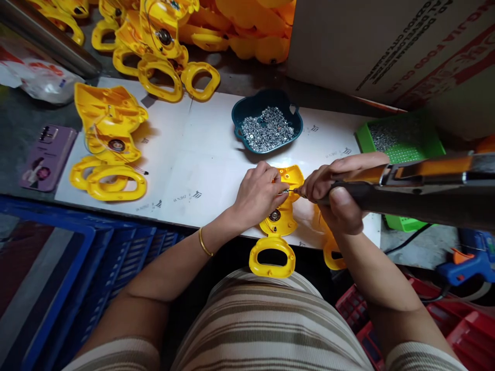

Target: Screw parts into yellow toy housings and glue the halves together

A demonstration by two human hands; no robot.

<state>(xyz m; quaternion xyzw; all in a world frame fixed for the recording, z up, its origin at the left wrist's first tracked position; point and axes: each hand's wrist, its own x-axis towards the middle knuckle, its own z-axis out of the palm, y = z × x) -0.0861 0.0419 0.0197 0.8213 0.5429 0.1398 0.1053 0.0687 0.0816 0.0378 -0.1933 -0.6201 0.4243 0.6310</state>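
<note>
A yellow plastic shell [284, 220] with a ring handle lies on the white board in front of me. My left hand [257, 196] is over its upper left part, fingers pinched near the screwdriver's tip; whatever they hold is too small to name. My right hand [338, 190] is wrapped round a dark power screwdriver [417, 198], whose thin bit reaches the shell beside my left fingertips. Just beyond the shell stands a dark teal bowl [237, 116] of small silver screws. Another yellow part [332, 252] lies partly hidden below my right hand.
A yellow shell [112, 121] and a purple phone [48, 157] lie at the left. More yellow shells [162, 36] are piled behind. At right are a green basket [415, 149], a cardboard box [348, 46] and a blue glue gun [467, 257]. Blue crates [85, 247] stand lower left.
</note>
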